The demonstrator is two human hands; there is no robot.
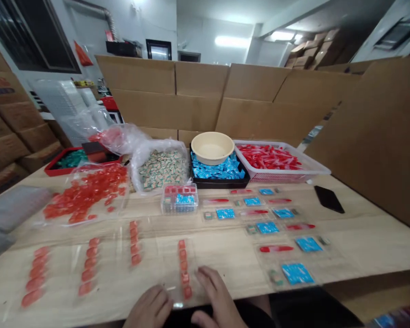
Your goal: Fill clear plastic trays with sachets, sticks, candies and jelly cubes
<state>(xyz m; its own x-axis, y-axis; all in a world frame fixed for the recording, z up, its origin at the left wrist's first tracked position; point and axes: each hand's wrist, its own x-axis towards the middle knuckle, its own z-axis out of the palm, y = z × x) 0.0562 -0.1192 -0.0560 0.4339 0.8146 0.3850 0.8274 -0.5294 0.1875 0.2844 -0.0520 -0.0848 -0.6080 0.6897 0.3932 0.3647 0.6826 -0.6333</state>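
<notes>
A clear plastic tray (171, 269) lies at the table's front edge with a column of orange-red pieces (183, 264) in it. My left hand (150, 307) is at its lower left corner, fingers curled together; whatever they hold is hidden. On the other side, my right hand (218, 296) has its fingers stretched out along the tray's right edge and its thumb apart. Similar clear trays to the left carry more columns of orange-red pieces (89, 269). To the right, several clear trays hold blue packets (297, 273), red-tipped sticks (276, 248) and small square pieces (276, 277).
Behind stand a bag of small square pieces (164, 168), a cream bowl (212, 148) on a black tray (222, 183) of blue packets, and a white basket (314, 167) of red sticks. Loose orange-red pieces (85, 191) lie left; a phone (329, 199) lies right. Cardboard (198, 107) walls the back.
</notes>
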